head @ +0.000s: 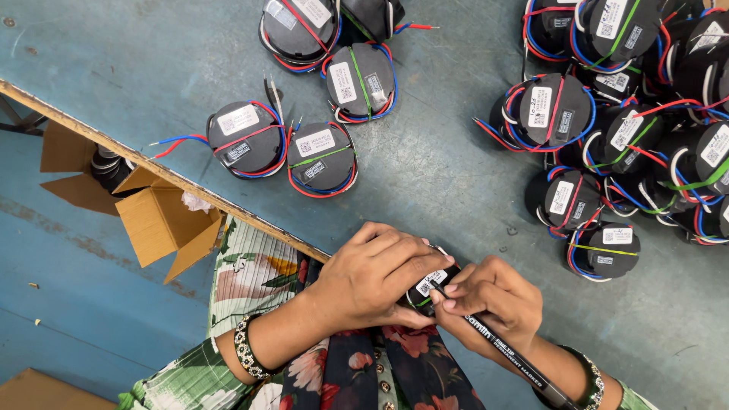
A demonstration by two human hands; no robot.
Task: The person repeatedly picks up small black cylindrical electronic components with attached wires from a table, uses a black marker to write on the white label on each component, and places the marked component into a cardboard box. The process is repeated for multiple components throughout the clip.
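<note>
My left hand (372, 277) is wrapped over a round black unit (431, 285) with a white label, holding it at the near edge of the table. My right hand (490, 300) grips a black marker pen (505, 353), its tip touching the unit's label. The unit is mostly hidden under my fingers. Both wrists wear beaded bracelets.
Several round black units with white labels and red, blue and green wires lie on the teal table (456, 175): a small group (304, 129) at the middle and a big pile (630, 121) at the right. An open cardboard box (163, 220) stands on the floor at the left.
</note>
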